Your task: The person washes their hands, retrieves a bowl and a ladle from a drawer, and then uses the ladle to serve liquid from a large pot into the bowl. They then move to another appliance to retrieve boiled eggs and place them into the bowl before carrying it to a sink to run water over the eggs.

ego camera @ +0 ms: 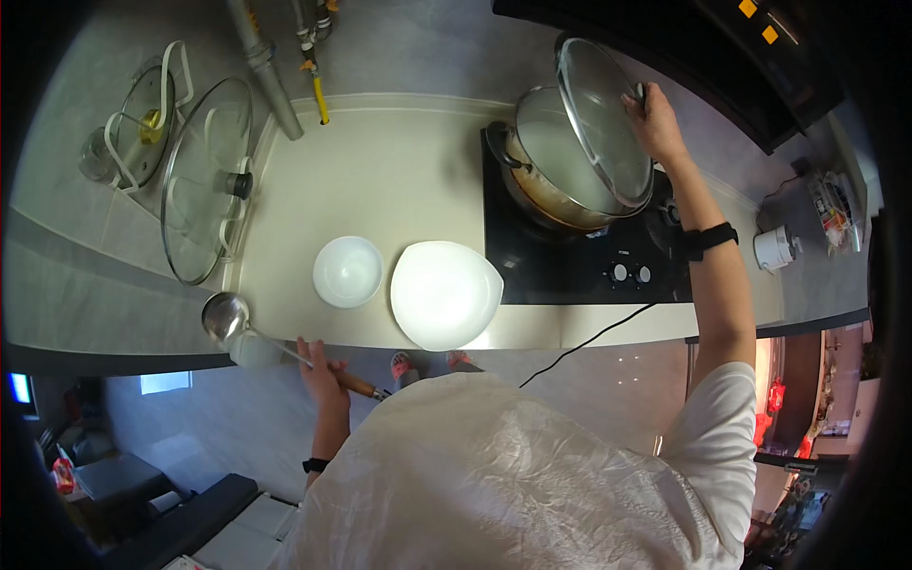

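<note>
My right hand (pixel 657 127) grips the black knob of a glass pot lid (pixel 605 121). The lid is tilted up over a large metal pot (pixel 541 189), its lower rim at the pot's right side. Cloudy pale liquid or steam shows inside the pot. Over at the counter's front left, my left hand (pixel 322 374) holds a metal ladle (pixel 226 317) by its wooden handle, the bowl of it pointing left. A small white bowl (pixel 348 272) and a larger white square-sided dish (pixel 447 296) stand on the counter between my hands.
The pot sits on a black two-knob cooktop (pixel 556 274) with a black cord (pixel 591 342) crossing the front edge. Another glass lid (pixel 203 185) leans in a white rack (pixel 117 153) at left. A range hood (pixel 677 57) overhangs at upper right. Beyond my right arm stands a white canister (pixel 773 248).
</note>
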The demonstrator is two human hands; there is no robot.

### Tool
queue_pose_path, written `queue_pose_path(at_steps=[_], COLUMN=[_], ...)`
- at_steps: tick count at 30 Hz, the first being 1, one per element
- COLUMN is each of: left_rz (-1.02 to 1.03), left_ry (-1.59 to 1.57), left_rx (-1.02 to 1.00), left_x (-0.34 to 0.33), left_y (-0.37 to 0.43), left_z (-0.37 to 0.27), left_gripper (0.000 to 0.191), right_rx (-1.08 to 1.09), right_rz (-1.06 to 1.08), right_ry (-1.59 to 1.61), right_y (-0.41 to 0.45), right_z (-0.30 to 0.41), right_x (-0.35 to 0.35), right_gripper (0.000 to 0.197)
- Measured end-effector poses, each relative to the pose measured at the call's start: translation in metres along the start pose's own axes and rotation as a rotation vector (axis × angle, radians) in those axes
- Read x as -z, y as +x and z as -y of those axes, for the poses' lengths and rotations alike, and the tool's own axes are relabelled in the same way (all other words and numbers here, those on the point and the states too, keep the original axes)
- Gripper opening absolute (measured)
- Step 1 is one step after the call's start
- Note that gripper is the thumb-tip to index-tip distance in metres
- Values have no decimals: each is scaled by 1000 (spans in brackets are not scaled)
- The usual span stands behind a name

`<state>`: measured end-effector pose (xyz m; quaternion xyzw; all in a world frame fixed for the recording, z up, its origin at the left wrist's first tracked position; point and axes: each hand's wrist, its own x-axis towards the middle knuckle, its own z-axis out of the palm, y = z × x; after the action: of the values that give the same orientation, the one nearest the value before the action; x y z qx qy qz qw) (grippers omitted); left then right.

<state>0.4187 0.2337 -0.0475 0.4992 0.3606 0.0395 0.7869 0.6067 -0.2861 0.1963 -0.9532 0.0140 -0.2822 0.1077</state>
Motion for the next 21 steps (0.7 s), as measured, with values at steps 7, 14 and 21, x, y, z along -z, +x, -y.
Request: queue_pose_path(at_steps=[7,14,21], left_rz=[-34,-60,-113], left_ry=[-48,-90,-169], left_rx=[-73,-45,-165], left_x=[16,19,57], left_y=[-7,-16,-20], left_z=[-3,-16,-17], left_gripper=[58,55,53], right_rx=[-244,-113,123], right_rz=[-26,82,238], right_ry=[375,346,279], right_y=[5,16,16], right_z=[56,161,272], right_x=[18,-19,-93], right_gripper=[43,50,32])
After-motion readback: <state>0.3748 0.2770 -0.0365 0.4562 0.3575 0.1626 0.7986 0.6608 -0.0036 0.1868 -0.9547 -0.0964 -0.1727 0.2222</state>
